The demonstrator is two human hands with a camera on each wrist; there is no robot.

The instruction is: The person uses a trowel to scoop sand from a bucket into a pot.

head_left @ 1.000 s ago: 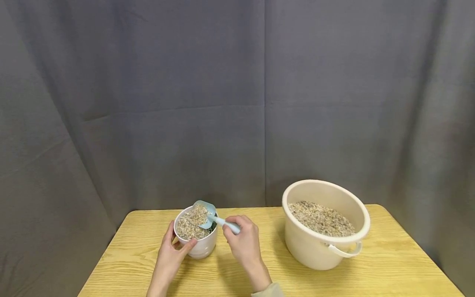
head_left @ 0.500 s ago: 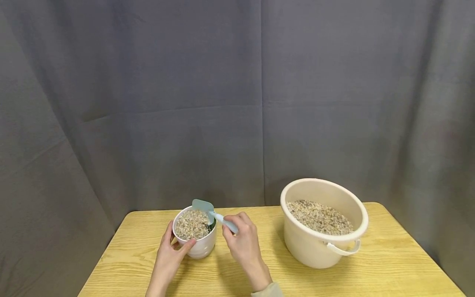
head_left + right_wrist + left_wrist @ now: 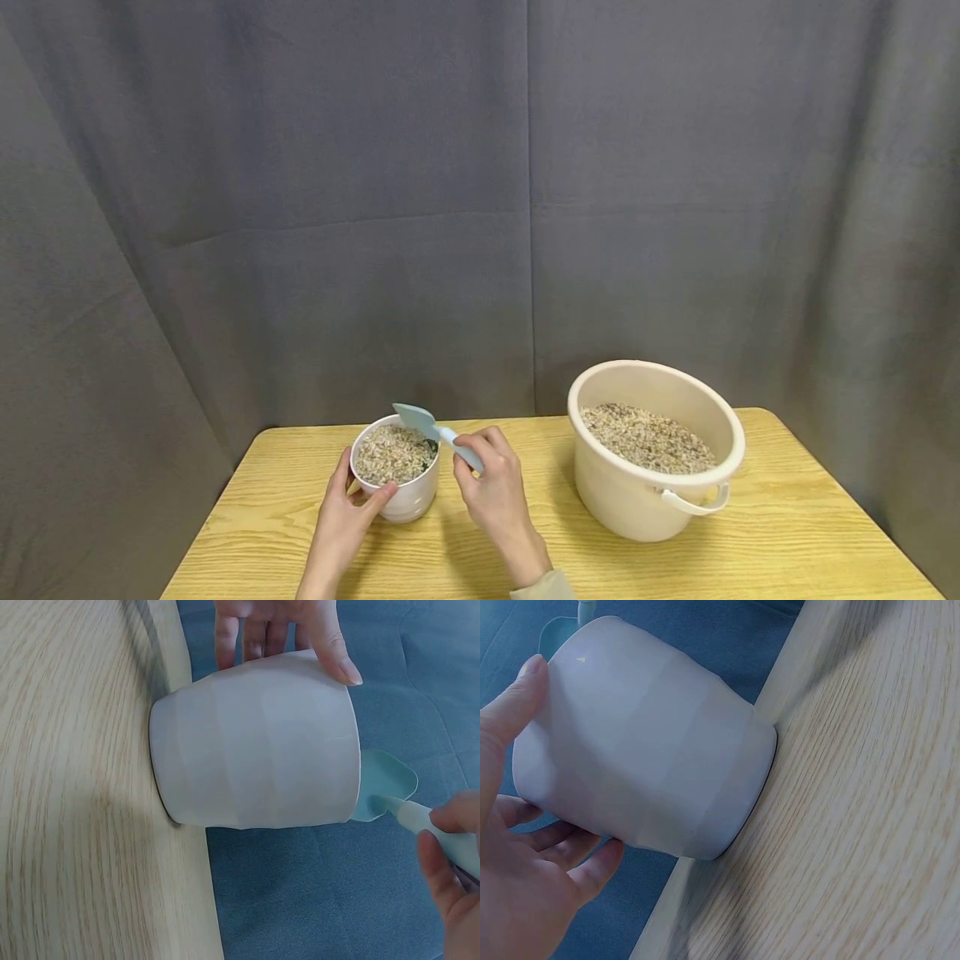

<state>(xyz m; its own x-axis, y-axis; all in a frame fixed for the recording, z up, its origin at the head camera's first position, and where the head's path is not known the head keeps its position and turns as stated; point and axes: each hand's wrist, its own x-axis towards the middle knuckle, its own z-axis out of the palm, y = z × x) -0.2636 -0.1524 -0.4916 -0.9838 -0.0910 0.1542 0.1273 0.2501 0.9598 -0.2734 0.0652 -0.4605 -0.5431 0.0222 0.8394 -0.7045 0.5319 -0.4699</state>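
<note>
Left hand (image 3: 341, 507) grips a white pot (image 3: 411, 502) on the table (image 3: 247, 517), likely steadying it, while the right hand (image 3: 495, 483) holds a blue scoop (image 3: 417, 419) at its rim, the bucket (image 3: 626, 502) seemingly set within reach.

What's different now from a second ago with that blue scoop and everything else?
The blue scoop has tipped and shifted slightly toward the far rim of the white pot; the granules it carried have dropped into the pot. The right hand still holds the scoop, the left hand the pot. The cream bucket stays put.
</note>
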